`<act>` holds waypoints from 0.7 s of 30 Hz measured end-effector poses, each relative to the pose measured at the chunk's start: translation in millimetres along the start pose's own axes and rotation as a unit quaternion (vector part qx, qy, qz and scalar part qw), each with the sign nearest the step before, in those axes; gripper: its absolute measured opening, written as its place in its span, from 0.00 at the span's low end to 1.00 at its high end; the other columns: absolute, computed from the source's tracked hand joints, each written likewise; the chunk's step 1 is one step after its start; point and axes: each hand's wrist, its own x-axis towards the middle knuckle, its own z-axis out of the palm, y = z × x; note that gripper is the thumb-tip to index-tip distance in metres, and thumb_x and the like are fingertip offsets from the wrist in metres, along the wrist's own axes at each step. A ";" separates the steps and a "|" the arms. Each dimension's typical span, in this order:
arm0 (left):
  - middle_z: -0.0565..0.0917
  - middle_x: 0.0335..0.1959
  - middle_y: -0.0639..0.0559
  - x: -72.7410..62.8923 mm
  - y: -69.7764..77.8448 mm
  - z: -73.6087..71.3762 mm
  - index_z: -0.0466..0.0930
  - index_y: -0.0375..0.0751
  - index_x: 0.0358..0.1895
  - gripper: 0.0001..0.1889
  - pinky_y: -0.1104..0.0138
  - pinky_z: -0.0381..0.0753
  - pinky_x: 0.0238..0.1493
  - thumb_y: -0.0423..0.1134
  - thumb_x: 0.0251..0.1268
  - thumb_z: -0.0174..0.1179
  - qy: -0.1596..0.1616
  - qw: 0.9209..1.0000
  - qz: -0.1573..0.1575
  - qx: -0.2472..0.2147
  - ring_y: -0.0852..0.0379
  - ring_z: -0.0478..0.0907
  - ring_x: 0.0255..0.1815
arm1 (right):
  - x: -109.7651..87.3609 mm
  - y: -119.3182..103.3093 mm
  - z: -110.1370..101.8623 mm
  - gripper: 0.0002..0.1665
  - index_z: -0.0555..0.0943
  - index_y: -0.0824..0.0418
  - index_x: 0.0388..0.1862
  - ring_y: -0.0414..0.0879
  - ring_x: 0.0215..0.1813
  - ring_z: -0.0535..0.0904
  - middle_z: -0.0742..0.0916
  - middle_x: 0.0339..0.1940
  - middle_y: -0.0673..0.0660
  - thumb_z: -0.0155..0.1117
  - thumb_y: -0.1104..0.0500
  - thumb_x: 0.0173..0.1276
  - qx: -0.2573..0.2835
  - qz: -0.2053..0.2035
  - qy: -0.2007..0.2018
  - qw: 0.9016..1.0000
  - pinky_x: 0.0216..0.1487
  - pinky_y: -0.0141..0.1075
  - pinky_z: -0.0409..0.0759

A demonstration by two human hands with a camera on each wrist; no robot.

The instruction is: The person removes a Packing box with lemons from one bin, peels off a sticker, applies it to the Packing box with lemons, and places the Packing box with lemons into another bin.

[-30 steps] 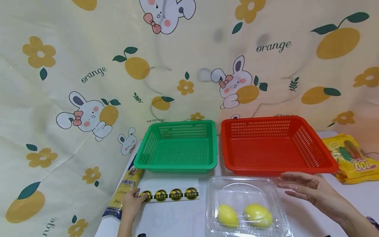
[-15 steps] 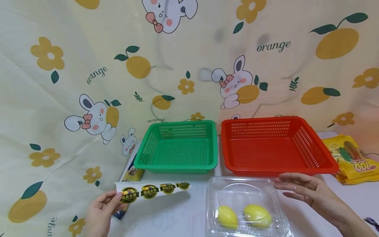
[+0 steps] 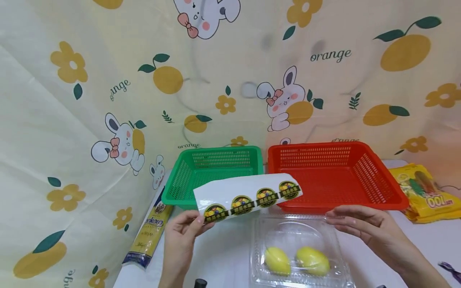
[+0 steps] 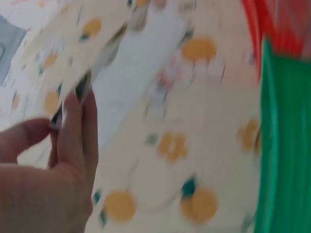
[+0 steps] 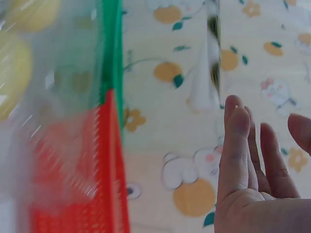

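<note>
"Where's the sticker strip (image 3: 248, 196)?"
"Raised beyond the clear box (image 3: 297, 234), toward its left. The left hand (image 3: 181, 238) pinches one corner."
"Right hand (image 3: 371, 228)?"
"Fingers loosely extended near the box's far-right corner."
"Any risk?"
"Held at one corner, the strip could curl or slip."

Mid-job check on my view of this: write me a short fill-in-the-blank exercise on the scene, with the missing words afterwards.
The sticker sheet is pinched by the person's ____ hand.
The sheet shows ____ round stickers.
The two fruits in the clear box are ____ in colour.
The yellow bag at the right of the head view lies beside the ____ basket.

Missing words: left; four; yellow; red.
</note>
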 end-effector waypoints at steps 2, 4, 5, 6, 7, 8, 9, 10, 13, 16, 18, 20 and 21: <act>0.80 0.41 0.38 2.9 -10.7 17.0 0.76 0.18 0.38 0.04 0.55 0.85 0.45 0.21 0.67 0.55 -0.016 0.999 0.018 -0.034 0.47 0.86 0.43 | 3.1 -3.0 9.3 0.28 0.79 0.55 0.65 0.51 0.58 0.83 0.85 0.59 0.54 0.39 0.72 0.78 -0.001 -0.022 0.005 1.000 0.56 0.39 0.81; 0.79 0.39 0.39 4.5 -20.9 32.7 0.74 0.17 0.36 0.04 0.55 0.85 0.46 0.20 0.66 0.54 -0.035 0.996 0.032 -0.072 0.47 0.86 0.42 | 7.1 -5.2 18.0 0.28 0.78 0.56 0.65 0.52 0.58 0.83 0.85 0.59 0.55 0.39 0.73 0.78 0.008 -0.044 -0.001 0.999 0.56 0.39 0.81; 0.79 0.38 0.40 4.7 -26.2 40.6 0.73 0.17 0.36 0.04 0.55 0.85 0.46 0.20 0.65 0.54 -0.042 0.994 0.036 -0.091 0.47 0.86 0.41 | 9.0 -6.1 23.2 0.28 0.78 0.57 0.66 0.52 0.58 0.83 0.85 0.59 0.56 0.39 0.74 0.78 0.012 -0.054 0.000 0.998 0.56 0.39 0.81; 0.78 0.38 0.40 4.3 -30.7 48.4 0.72 0.17 0.35 0.04 0.55 0.85 0.47 0.20 0.65 0.54 -0.050 0.992 0.036 -0.108 0.48 0.86 0.41 | 10.9 -7.2 28.4 0.28 0.78 0.59 0.66 0.52 0.58 0.83 0.85 0.59 0.56 0.39 0.75 0.77 0.017 -0.065 -0.001 0.998 0.56 0.39 0.81; 0.78 0.38 0.40 3.2 -34.6 55.7 0.72 0.17 0.35 0.04 0.55 0.85 0.47 0.21 0.65 0.54 -0.057 0.990 0.034 -0.122 0.48 0.86 0.42 | 12.7 -8.6 34.2 0.27 0.77 0.60 0.66 0.51 0.58 0.82 0.85 0.59 0.57 0.40 0.75 0.77 0.014 -0.070 0.002 0.997 0.56 0.39 0.81; 0.78 0.39 0.40 2.0 -38.1 62.8 0.71 0.16 0.36 0.06 0.55 0.84 0.48 0.21 0.65 0.55 -0.064 0.988 0.031 -0.134 0.48 0.86 0.42 | 14.3 -10.1 40.0 0.27 0.77 0.62 0.66 0.51 0.58 0.82 0.85 0.59 0.58 0.40 0.75 0.77 0.012 -0.077 0.006 0.997 0.56 0.38 0.81; 0.78 0.39 0.40 0.6 -41.0 69.5 0.72 0.18 0.35 0.05 0.56 0.84 0.49 0.22 0.66 0.55 -0.068 0.987 0.023 -0.143 0.48 0.86 0.43 | 15.9 -11.7 46.0 0.26 0.76 0.64 0.66 0.50 0.59 0.82 0.85 0.59 0.58 0.41 0.76 0.77 0.008 -0.082 0.008 0.997 0.56 0.38 0.81; 0.77 0.40 0.40 -0.6 -43.6 75.7 0.73 0.22 0.36 0.04 0.56 0.84 0.49 0.23 0.66 0.56 -0.072 0.986 0.015 -0.151 0.48 0.86 0.43 | 17.3 -13.4 52.5 0.25 0.76 0.64 0.66 0.50 0.59 0.82 0.85 0.58 0.58 0.42 0.76 0.76 -0.001 -0.083 0.018 0.996 0.56 0.37 0.81; 0.76 0.42 0.41 -4.1 -48.6 91.1 0.73 0.25 0.37 0.05 0.56 0.84 0.50 0.26 0.69 0.57 -0.085 0.983 0.001 -0.162 0.50 0.86 0.42 | 21.9 -17.6 69.6 0.23 0.76 0.68 0.65 0.49 0.59 0.82 0.86 0.58 0.58 0.46 0.75 0.76 -0.024 -0.081 0.039 0.996 0.56 0.36 0.81; 0.76 0.40 0.43 -6.6 -53.0 102.2 0.73 0.26 0.38 0.06 0.56 0.85 0.47 0.28 0.71 0.56 -0.093 0.981 0.005 -0.168 0.53 0.84 0.41 | 26.4 -18.9 82.0 0.21 0.75 0.70 0.65 0.49 0.60 0.82 0.86 0.58 0.57 0.48 0.74 0.76 -0.019 -0.082 0.050 0.995 0.58 0.36 0.80; 0.76 0.38 0.44 -8.4 -55.2 108.3 0.71 0.22 0.38 0.08 0.56 0.86 0.45 0.29 0.72 0.56 -0.094 0.981 0.015 -0.168 0.54 0.84 0.41 | 28.5 -18.8 88.5 0.20 0.74 0.73 0.65 0.49 0.60 0.81 0.85 0.58 0.58 0.49 0.74 0.76 -0.011 -0.083 0.056 0.995 0.59 0.36 0.80; 0.77 0.37 0.45 -10.4 -56.5 113.8 0.68 0.17 0.38 0.12 0.54 0.86 0.44 0.28 0.72 0.56 -0.096 0.982 0.031 -0.163 0.53 0.84 0.42 | 30.0 -18.5 94.1 0.20 0.73 0.75 0.64 0.49 0.60 0.81 0.85 0.58 0.59 0.50 0.74 0.75 -0.009 -0.085 0.064 0.994 0.60 0.36 0.79; 0.77 0.36 0.45 -11.5 -57.0 116.3 0.67 0.15 0.38 0.13 0.53 0.86 0.44 0.28 0.72 0.56 -0.097 0.982 0.038 -0.159 0.53 0.84 0.42 | 30.4 -18.1 96.7 0.20 0.73 0.76 0.64 0.49 0.60 0.81 0.85 0.57 0.59 0.51 0.74 0.75 -0.014 -0.087 0.070 0.994 0.59 0.36 0.79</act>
